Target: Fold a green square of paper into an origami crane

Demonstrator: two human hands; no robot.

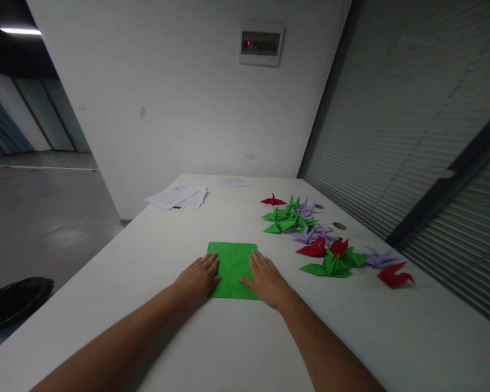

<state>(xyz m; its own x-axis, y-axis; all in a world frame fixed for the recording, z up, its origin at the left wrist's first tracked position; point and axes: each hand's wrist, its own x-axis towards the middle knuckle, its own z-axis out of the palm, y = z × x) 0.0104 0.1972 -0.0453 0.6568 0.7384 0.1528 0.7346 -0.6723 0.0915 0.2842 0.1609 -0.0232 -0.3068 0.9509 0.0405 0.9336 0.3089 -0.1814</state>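
Observation:
A square sheet of green origami paper (233,269) lies flat on the white table, with faint crease lines across it. My left hand (196,277) rests flat on its left edge, fingers stretched out and pointing forward. On the opposite edge, my right hand (266,276) lies flat too, its thumb reaching in over the paper. Both hands are open and cover parts of the sheet's sides. To the right stand several folded paper cranes: green ones (330,265), red ones (394,276) and light purple ones (312,235).
Loose printed sheets (178,197) lie at the table's far left, and another paper (232,182) by the wall. Two round holes, one a cable hole (340,226), sit near the right edge beside the window blinds (392,125). A black-lined bin (16,299) stands on the floor at left.

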